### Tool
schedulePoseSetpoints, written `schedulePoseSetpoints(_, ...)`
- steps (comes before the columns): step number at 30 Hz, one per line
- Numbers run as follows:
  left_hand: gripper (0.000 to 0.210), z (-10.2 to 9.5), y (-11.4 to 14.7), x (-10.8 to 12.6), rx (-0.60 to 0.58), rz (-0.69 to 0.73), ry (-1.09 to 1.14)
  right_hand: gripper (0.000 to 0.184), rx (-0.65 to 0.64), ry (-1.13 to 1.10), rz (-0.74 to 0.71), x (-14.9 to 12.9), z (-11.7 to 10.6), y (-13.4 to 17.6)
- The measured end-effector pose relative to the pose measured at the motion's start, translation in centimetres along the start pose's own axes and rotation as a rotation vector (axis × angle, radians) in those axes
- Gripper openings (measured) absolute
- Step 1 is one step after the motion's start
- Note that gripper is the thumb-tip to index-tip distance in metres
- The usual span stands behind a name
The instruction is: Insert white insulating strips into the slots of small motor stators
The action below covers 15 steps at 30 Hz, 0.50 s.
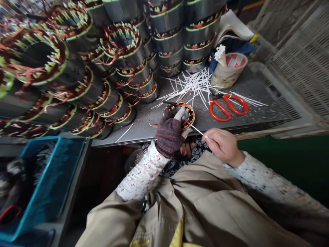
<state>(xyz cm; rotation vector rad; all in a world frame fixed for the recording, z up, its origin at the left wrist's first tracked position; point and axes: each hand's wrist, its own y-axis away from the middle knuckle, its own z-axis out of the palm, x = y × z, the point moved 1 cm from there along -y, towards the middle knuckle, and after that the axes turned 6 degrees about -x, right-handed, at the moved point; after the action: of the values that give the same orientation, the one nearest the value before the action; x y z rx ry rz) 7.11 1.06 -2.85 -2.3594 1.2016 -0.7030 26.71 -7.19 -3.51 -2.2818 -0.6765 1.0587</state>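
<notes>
A motor stator (pixel 191 118) with copper windings sits at the front edge of the grey bench. My left hand (pixel 169 135), in a dark knitted glove with lighter fingertips, grips its near-left rim, fingers reaching into the bore. Bare and closed, my right hand (pixel 222 145) pinches the end of a white tie cord (pixel 197 130) that runs taut to the stator's near side. Just right of the stator lie red-handled scissors (pixel 219 111), their blades partly hidden. Behind it spreads a loose pile of white cord lengths (pixel 194 84).
Tall stacks of wound stators (pixel 125 55) fill the left and back. A worn tub (pixel 228 73) holding a white cord bundle and a tape roll stands at back right. Plastic crates (pixel 300 61) border the right side. A blue bin (pixel 51 181) is at lower left.
</notes>
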Motion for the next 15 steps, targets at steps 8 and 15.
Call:
schedulePoseSetpoints(8,0.026,1.1,-0.4,0.3,0.087,-0.182,0.498,0.022,0.095,-0.229,0.37,1.0,1.9,-2.8)
schedulePoseSetpoints(15,0.014,0.3,-0.8,0.5,0.107,-0.141,0.437,0.027,-0.021,-0.012,0.252,0.1,1.4,-3.2)
